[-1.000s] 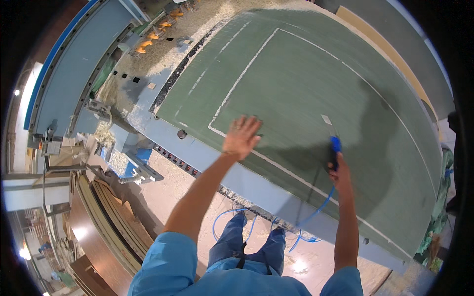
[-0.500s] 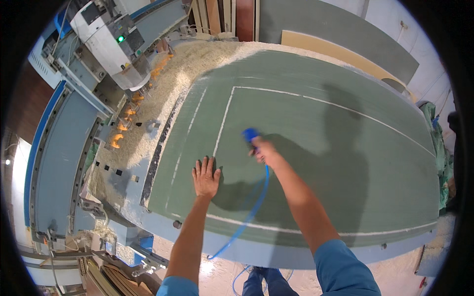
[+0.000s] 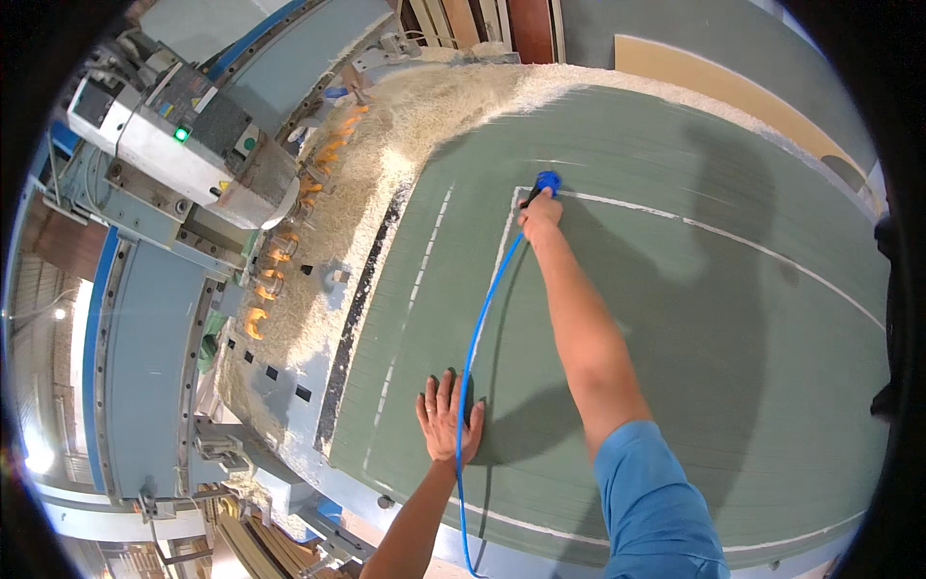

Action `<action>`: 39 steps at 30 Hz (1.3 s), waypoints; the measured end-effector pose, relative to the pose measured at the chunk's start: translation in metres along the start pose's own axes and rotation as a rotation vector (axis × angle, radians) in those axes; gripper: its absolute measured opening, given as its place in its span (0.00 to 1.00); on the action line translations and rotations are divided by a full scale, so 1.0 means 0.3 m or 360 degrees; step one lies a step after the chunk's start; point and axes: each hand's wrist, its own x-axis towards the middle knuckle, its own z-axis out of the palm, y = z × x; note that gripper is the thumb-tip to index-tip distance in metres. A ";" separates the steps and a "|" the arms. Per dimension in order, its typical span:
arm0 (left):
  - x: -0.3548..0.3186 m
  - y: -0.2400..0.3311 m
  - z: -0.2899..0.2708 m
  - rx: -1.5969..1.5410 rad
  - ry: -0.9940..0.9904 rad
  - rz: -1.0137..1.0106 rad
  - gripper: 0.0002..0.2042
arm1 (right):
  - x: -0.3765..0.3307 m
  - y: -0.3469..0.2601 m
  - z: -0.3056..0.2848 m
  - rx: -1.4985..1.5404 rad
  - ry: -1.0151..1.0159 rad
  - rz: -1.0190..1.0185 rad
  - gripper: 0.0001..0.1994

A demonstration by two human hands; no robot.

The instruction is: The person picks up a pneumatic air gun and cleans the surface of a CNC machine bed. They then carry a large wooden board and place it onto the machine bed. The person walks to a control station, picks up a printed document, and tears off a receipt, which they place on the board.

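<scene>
My right hand [image 3: 542,214] is closed around a blue air blow gun [image 3: 548,181], held over the upper left corner of a white-edged rectangular line on a large green board [image 3: 617,357]. From its grip a blue hose [image 3: 479,323] runs down toward me, passing across my left hand. My left hand [image 3: 449,421] lies flat on the board with its fingers spread, beside the lower end of the rectangle's left line. Nothing is held in it. The gun's trigger and nozzle are hidden or too small to make out.
To the left stands a blue and white cutting machine [image 3: 183,145] with a green light. Orange clamps [image 3: 258,322] and heaps of pale sawdust [image 3: 424,106] lie between it and the board. Panels [image 3: 772,87] lean at the back.
My right hand has moved the air blow gun farther away, to the rectangle's upper corner, and the hose has straightened. My left hand stays flat on the board. The whole view has shifted.
</scene>
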 end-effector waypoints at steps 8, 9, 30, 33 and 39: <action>0.012 0.004 -0.006 0.0039 -0.0122 -0.0056 0.31 | 0.071 -0.042 0.153 -0.0494 -0.0267 0.0122 0.22; 0.014 0.006 -0.007 0.0048 -0.0146 -0.0064 0.31 | 0.072 -0.045 0.157 -0.0567 -0.0335 0.0130 0.22; 0.021 0.001 -0.010 0.0028 -0.0139 -0.0040 0.33 | 0.369 -0.182 0.150 -0.0045 -0.0093 0.0068 0.21; 0.019 -0.004 -0.011 0.0001 -0.0138 -0.0039 0.33 | 0.329 -0.162 0.174 -0.0145 -0.0107 0.0098 0.21; 0.019 -0.005 -0.006 0.0016 -0.0139 -0.0042 0.32 | 0.287 -0.127 0.165 -0.0394 -0.0266 0.0075 0.19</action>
